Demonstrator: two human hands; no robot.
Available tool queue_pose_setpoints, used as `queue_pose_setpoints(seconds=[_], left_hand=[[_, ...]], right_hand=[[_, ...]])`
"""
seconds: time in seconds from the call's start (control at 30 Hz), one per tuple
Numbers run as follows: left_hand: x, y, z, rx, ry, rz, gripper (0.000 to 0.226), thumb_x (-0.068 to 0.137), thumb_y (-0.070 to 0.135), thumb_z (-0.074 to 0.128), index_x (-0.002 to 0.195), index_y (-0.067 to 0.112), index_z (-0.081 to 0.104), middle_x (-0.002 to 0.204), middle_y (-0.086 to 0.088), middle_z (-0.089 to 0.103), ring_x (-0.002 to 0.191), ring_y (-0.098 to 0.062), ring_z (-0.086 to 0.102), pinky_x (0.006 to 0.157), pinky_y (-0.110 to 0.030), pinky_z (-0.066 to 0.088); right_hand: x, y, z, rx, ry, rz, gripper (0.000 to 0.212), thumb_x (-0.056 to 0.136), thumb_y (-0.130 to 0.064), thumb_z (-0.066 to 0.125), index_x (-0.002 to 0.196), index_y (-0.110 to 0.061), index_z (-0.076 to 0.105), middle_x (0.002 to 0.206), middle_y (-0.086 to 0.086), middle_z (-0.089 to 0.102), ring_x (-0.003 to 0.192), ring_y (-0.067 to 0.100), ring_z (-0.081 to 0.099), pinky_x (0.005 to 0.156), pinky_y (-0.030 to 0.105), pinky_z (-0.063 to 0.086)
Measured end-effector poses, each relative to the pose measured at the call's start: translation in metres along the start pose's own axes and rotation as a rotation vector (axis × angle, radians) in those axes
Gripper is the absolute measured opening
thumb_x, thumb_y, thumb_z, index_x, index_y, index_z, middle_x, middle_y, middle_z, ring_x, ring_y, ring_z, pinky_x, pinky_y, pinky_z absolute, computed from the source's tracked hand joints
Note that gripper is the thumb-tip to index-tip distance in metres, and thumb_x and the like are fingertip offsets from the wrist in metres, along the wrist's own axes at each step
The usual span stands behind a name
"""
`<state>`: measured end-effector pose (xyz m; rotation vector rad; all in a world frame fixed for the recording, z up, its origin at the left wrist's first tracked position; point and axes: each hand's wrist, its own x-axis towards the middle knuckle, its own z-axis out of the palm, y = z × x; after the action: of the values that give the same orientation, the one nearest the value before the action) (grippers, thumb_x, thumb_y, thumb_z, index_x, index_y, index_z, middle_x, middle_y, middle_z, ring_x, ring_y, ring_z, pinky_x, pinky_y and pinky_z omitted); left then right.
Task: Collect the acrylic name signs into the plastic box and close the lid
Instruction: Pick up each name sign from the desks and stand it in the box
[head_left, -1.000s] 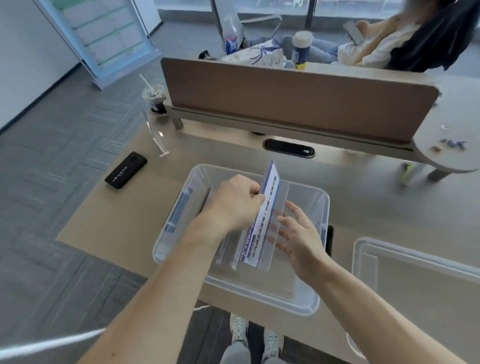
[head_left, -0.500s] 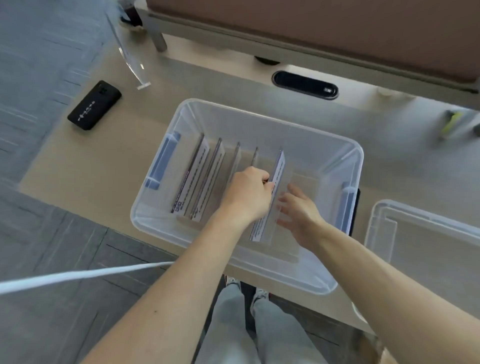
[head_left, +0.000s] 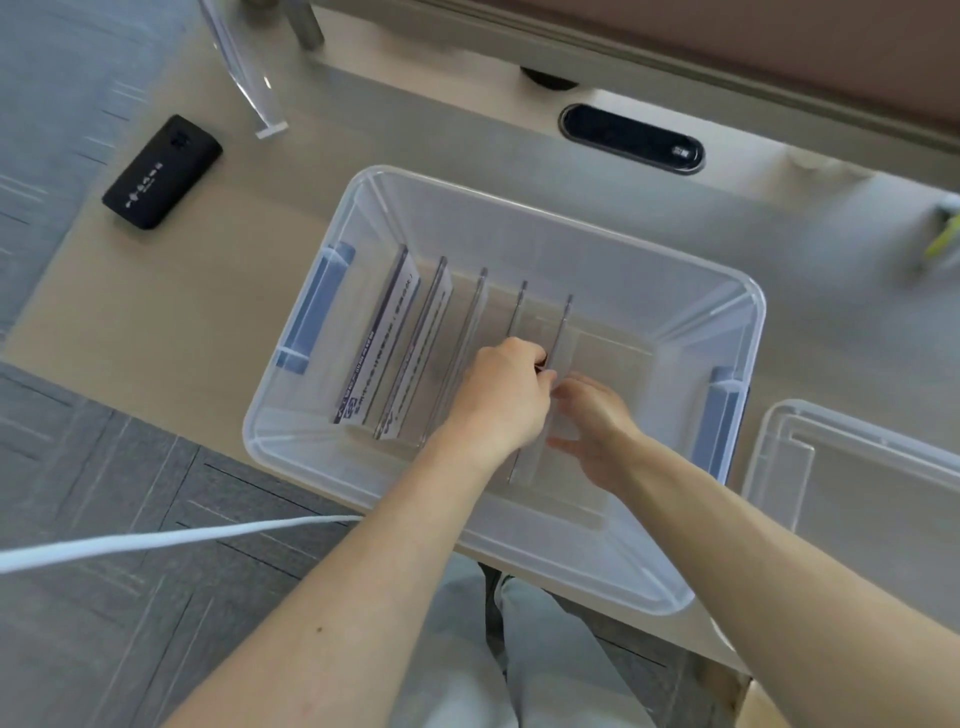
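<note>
While the left hand (head_left: 501, 397) pinches a sign (head_left: 561, 328), the right hand (head_left: 597, 434) touches it, fingers (head_left: 582, 385) relaxed.

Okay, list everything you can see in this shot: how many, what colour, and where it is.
Plastic box: one, clear with blue handles, open, on the desk.
Acrylic name signs: five, clear, standing in a row inside the box.
Loose acrylic sign: one, clear, standing on the desk, far left.
Lid: one, clear, on the desk right of the box.
Black device: one, near the desk's left edge.
Cable port: one, black oval, behind the box.
Divider panel: one, brown, along the desk's back.
White cable: one, lower left.
Yellow-green item: one, blurred, far right.
Left hand: grips the rightmost sign.
Right hand: at the same sign, grip unclear.
</note>
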<state>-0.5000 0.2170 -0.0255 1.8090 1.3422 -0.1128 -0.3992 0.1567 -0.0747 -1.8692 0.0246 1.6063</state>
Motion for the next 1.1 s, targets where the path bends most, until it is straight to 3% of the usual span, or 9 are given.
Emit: queue_pose_setpoints(seconds=[0.07,0.17,0.27,0.37,0.6,0.83,1.1], left_hand=[[-0.001,0.002,-0.001,-0.022,-0.02,-0.001,0.02,0.101,0.022,0.057,0.102,0.008,0.071,0.101,-0.012,0.075,0.095,-0.034,0.071,0.08,-0.041,0.06],[-0.003,0.006,-0.007,-0.061,-0.005,0.001,0.033,0.101,0.019,0.058,0.132,0.012,0.066,0.128,-0.01,0.072,0.119,-0.028,0.067,0.102,-0.039,0.054],[-0.004,0.007,-0.008,-0.066,-0.012,-0.002,0.033,0.099,0.025,0.063,0.128,0.012,0.068,0.123,-0.01,0.074,0.118,-0.028,0.068,0.101,-0.04,0.055],[-0.005,0.006,-0.005,-0.041,-0.029,-0.037,0.035,0.096,0.026,0.067,0.129,0.014,0.068,0.125,-0.009,0.073,0.119,-0.03,0.067,0.102,-0.042,0.054],[-0.005,0.002,-0.003,-0.029,0.014,-0.058,0.037,0.098,0.021,0.065,0.134,0.016,0.065,0.129,-0.009,0.071,0.12,-0.029,0.067,0.101,-0.039,0.055],[-0.005,0.001,-0.001,-0.015,0.042,-0.054,0.035,0.098,0.021,0.065,0.133,0.016,0.066,0.126,-0.008,0.073,0.116,-0.027,0.069,0.097,-0.036,0.056],[-0.008,0.005,-0.007,-0.034,0.02,-0.069,0.048,0.097,0.03,0.067,0.143,0.017,0.058,0.133,-0.007,0.069,0.121,-0.025,0.066,0.099,-0.031,0.051]], right_hand=[[0.003,0.0,0.0,0.026,0.002,0.01,0.054,0.091,-0.015,0.056,0.145,-0.017,0.051,0.146,-0.001,0.052,0.13,0.018,0.046,0.088,0.043,0.049],[0.004,0.002,-0.001,0.052,0.003,0.013,0.059,0.089,-0.014,0.055,0.147,-0.02,0.048,0.153,-0.003,0.047,0.134,0.018,0.044,0.086,0.043,0.051],[-0.001,0.002,0.001,0.063,0.0,-0.006,0.063,0.089,-0.019,0.056,0.15,-0.024,0.045,0.153,-0.005,0.048,0.134,0.016,0.047,0.079,0.04,0.052],[-0.003,0.003,0.002,0.068,0.001,-0.016,0.065,0.096,-0.018,0.053,0.158,-0.022,0.031,0.156,-0.003,0.043,0.137,0.018,0.045,0.099,0.048,0.049],[0.001,0.007,0.007,0.074,-0.029,-0.034,0.07,0.097,-0.01,0.053,0.16,-0.021,0.023,0.164,-0.006,0.029,0.144,0.018,0.038,0.109,0.051,0.044],[0.004,0.01,0.006,0.061,-0.043,-0.047,0.07,0.098,-0.007,0.049,0.161,-0.021,0.021,0.166,-0.006,0.027,0.145,0.018,0.037,0.11,0.052,0.043],[-0.007,0.003,0.004,0.021,-0.031,-0.058,0.072,0.097,-0.013,0.054,0.16,-0.024,0.021,0.163,-0.006,0.032,0.141,0.018,0.042,0.105,0.049,0.046]])
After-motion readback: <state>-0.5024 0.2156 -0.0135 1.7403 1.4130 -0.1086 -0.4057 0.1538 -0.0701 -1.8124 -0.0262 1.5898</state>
